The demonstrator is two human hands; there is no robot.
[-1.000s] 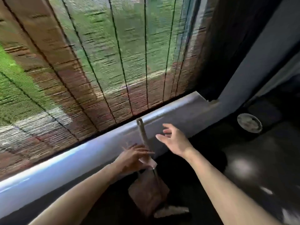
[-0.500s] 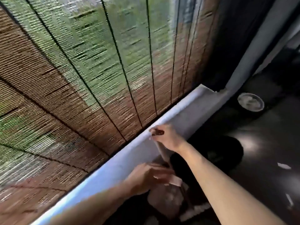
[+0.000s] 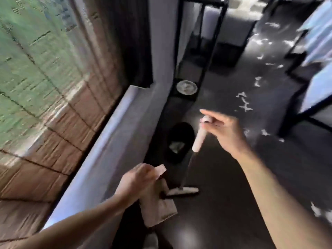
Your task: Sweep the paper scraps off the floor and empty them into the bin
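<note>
Gripping the pale cap of the broom handle (image 3: 199, 135), the right hand (image 3: 224, 132) sits right of frame centre, thumb and curled fingers (image 3: 214, 121) pinched round the very top of the shaft while the forefinger sticks out toward the upper left. From that pinch the handle drops down and slightly left: pale sleeve first, then a thin dark rod, ending at the broom head (image 3: 183, 191), a short pale bar lying on the dark floor (image 3: 224, 186) at lower centre. Long axis of the broom thus runs near-vertical in the frame, head end toward the wearer. The left hand (image 3: 136, 180), lower centre-left, is closed over the handle of the dustpan (image 3: 159, 203); a pale tab of that handle shows past the knuckles, and the brownish pan hangs below the fist, just left of the broom head, touching or nearly so; blur prevents telling which. The black bin (image 3: 180, 142) stands open just above the broom head, against the pale window ledge (image 3: 107, 141), with something crumpled inside. The paper scraps (image 3: 245, 105) lie away from all this: a white trail running from right of the right hand up toward the upper right corner, plus one piece at the lower right edge. Judgement: the scraps lie up and right of the broom head, so the right hand, the nearer one, must swing the head out that way before any sweeping starts; nothing gathered yet.
</note>
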